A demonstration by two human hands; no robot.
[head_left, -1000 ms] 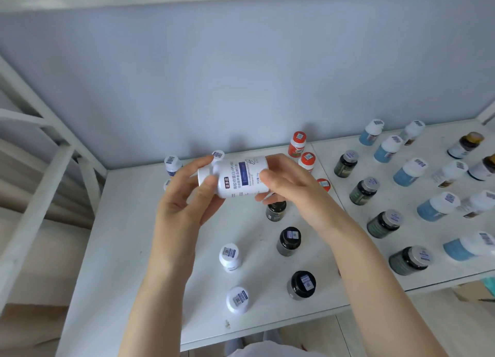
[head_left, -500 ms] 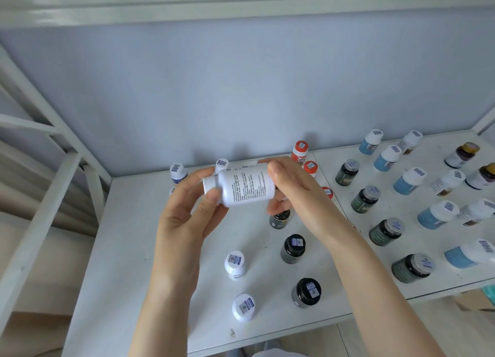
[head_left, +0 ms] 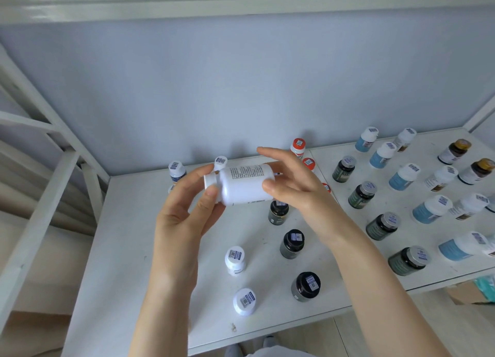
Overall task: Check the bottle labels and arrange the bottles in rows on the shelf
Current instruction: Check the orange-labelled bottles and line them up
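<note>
A white bottle lies sideways in the air above the white shelf, cap to the left, small print facing up. My left hand pinches its cap end between thumb and fingers. My right hand holds the bottom end with thumb and fingers. Below stand two white bottles and a column of dark bottles with black caps. Orange-capped bottles stand behind my right hand, partly hidden.
The right shelf panel carries rows of dark green bottles, blue-labelled white bottles and brown bottles with gold caps. White frame struts rise at the left. A cardboard box sits under the shelf's right end.
The bottle has been turned about its long axis: the blue front label rolled away and the small print, then plain white plastic, came round. Both hands stayed at its ends.
</note>
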